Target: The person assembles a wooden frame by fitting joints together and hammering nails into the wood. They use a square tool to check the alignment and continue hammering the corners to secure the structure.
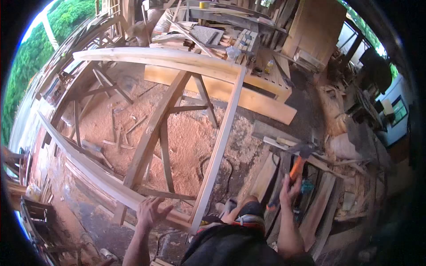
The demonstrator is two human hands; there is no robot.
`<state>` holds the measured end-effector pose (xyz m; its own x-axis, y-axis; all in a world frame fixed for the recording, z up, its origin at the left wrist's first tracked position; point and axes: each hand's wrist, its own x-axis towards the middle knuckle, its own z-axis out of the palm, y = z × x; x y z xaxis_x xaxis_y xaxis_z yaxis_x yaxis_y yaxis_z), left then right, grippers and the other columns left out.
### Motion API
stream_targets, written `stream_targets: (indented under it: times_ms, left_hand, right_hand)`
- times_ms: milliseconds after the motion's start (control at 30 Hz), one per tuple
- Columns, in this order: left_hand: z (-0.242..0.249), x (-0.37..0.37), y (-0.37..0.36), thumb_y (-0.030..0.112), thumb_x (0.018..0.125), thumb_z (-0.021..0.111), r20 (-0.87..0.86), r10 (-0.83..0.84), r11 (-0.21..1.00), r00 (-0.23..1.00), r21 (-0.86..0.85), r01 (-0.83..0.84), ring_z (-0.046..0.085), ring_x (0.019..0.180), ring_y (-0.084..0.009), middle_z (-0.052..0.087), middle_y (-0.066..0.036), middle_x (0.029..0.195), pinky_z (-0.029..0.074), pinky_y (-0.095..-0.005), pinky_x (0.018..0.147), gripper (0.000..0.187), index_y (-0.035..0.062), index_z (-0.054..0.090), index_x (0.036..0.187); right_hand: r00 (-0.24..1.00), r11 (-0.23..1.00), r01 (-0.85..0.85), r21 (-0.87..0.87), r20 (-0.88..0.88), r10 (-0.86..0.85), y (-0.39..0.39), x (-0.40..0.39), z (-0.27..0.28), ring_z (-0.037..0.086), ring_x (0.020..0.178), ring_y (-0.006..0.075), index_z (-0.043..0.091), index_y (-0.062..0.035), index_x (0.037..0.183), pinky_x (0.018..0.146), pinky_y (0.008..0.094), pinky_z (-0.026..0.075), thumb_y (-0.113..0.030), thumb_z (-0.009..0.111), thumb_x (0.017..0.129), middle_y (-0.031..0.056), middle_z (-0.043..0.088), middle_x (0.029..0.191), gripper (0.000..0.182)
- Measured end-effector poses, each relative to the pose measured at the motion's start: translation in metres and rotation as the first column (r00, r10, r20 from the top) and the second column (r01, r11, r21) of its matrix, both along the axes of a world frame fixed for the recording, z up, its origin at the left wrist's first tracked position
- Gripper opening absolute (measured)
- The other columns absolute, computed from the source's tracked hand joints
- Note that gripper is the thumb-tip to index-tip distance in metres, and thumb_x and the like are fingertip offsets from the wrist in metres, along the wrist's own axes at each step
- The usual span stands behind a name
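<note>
My left hand (151, 213), its fingers spread, is at the lower beam (102, 186) of a large pale wooden frame, by the corner nearest me. Whether the fingertips press on the wood cannot be told. On the right, my right hand (290, 190) is around the lower end of an orange-handled hammer (298, 167), whose dark head points up and away. The frame's right side (222, 128) runs from near my knees to the far beam (164, 56). A dark trestle beam (157, 124) crosses beneath the frame.
Sawdust (186, 146) covers the floor around the trestle legs. Beyond the frame lies a thick yellowish plank (266, 104). Loose boards (317, 206) lie beside my right leg, with a teal tool (306, 185) among them. Stacked timber and a tall wooden panel (315, 26) stand behind.
</note>
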<state>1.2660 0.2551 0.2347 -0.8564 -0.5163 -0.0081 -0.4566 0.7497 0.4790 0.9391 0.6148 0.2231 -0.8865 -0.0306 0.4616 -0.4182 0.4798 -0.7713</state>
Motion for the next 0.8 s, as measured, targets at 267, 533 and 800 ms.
stream_targets:
  times_ms: [267,533,800]
  left_hand:
    - [0.042,-0.134,0.05,0.025,0.083,0.074,-0.056,0.149,0.96,0.987,0.249,-0.131,0.067,0.098,-0.0365,0.07,-0.019,0.103,0.053,-0.0425,0.084,0.034,0.0064,0.068,0.11]
    - [0.033,-0.405,0.072,0.025,0.085,0.073,-0.27,0.26,0.958,0.927,0.195,-0.212,0.064,0.109,-0.0344,0.066,-0.019,0.119,0.052,-0.04,0.091,0.039,0.0054,0.065,0.117]
    - [0.002,-0.591,0.008,0.024,0.088,0.071,-0.035,0.553,0.802,0.832,0.293,-0.521,0.067,0.099,-0.0333,0.069,-0.017,0.114,0.055,-0.04,0.084,0.037,0.009,0.065,0.122]
  right_hand:
    - [0.887,0.882,-0.459,-0.102,0.007,0.462,-0.163,-0.191,-0.054,0.061,0.07,0.021,0.06,-0.0016,0.097,0.062,0.0354,0.046,-0.021,0.061,0.094,0.0088,0.061,0.079,0.019]
    - [0.701,0.717,-0.696,-0.024,0.195,0.686,-0.219,-0.36,-0.052,0.061,0.068,0.0423,0.06,-0.0029,0.1,0.059,0.0452,0.048,-0.018,0.062,0.091,0.0202,0.063,0.077,0.018]
    - [0.431,0.501,-0.849,-0.165,0.331,0.839,-0.252,-0.513,-0.012,0.066,0.063,0.0222,0.064,-0.0066,0.101,0.06,0.0362,0.051,-0.021,0.067,0.089,0.011,0.063,0.069,0.019]
